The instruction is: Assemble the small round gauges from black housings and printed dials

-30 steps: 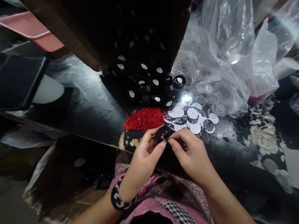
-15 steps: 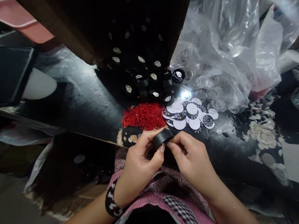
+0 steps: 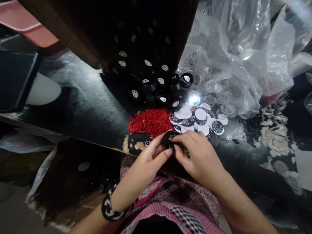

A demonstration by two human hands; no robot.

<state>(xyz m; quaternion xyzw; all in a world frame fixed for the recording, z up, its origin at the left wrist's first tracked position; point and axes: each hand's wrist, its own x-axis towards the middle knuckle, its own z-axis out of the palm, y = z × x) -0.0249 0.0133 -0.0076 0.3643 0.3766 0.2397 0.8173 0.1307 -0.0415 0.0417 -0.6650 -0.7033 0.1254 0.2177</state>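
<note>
A round black plastic housing [image 3: 166, 139] is gripped between the fingers and thumb of my left hand [image 3: 153, 157], just over the table's near edge. At its right side, my right hand [image 3: 195, 152] has thumb and fingers closed together at the open face; a small bit of orange shows there, but what the fingers pinch is too small to name. Directly beyond the hands lies a heap of thin red pieces [image 3: 151, 122]. Beside that heap are white and black printed discs [image 3: 200, 114]. Several black housings with white plates [image 3: 161, 81] stand farther back.
A large dark box [image 3: 73, 35] opens toward the table at the back. Clear plastic rings [image 3: 228, 110] spill from a transparent bag [image 3: 234, 65] on the right. Small white plates [image 3: 274, 138] are piled at far right. A dark flat panel [image 3: 18, 79] stands at left.
The black housing has been turned so its open face shows toward my right hand. My right hand's fingers have moved up and over that face.
</note>
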